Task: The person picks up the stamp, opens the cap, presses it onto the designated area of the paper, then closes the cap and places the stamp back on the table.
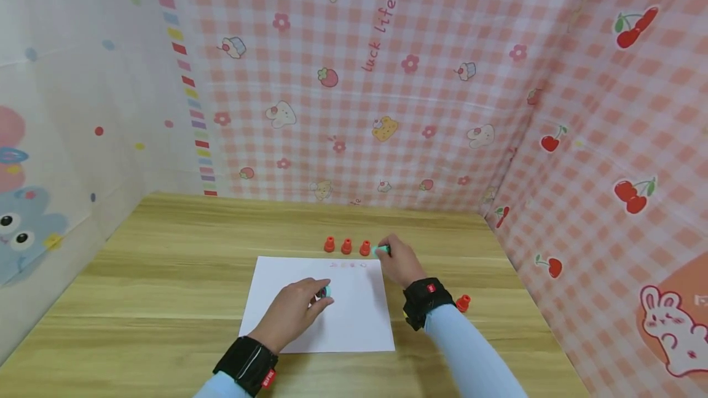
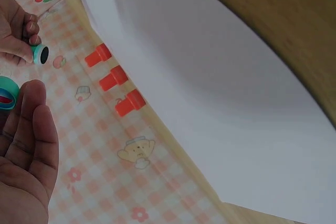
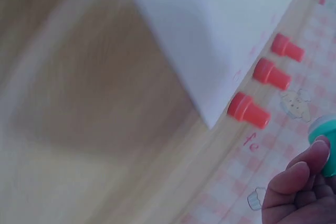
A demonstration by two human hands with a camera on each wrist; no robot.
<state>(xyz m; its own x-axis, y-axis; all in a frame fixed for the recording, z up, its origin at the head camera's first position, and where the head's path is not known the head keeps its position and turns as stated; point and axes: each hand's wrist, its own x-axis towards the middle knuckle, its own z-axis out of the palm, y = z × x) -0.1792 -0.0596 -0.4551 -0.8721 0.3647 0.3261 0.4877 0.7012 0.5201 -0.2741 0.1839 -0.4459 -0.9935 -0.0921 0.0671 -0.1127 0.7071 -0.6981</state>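
My left hand (image 1: 298, 306) is over the white paper (image 1: 354, 324), pinching a small teal round piece (image 1: 326, 292) between thumb and fingers. In the left wrist view this teal piece shows blue and red inside its rim, partly cut off by the frame edge. My right hand (image 1: 402, 260), just past the paper's far right corner, holds another teal piece (image 2: 40, 54) with a pale rim and a dark round end. Immediately left of it, three red toy stamps (image 1: 346, 247) stand in a row behind the paper. Small reddish prints (image 1: 352, 265) run along the paper's far edge.
Another red stamp (image 1: 463, 303) stands beside my right wrist, and a bit of something yellow (image 1: 406, 316) peeks out under the wristband. The wooden table (image 1: 138, 300) meets a pink checked cloth wall (image 1: 354, 158) behind and another at the right.
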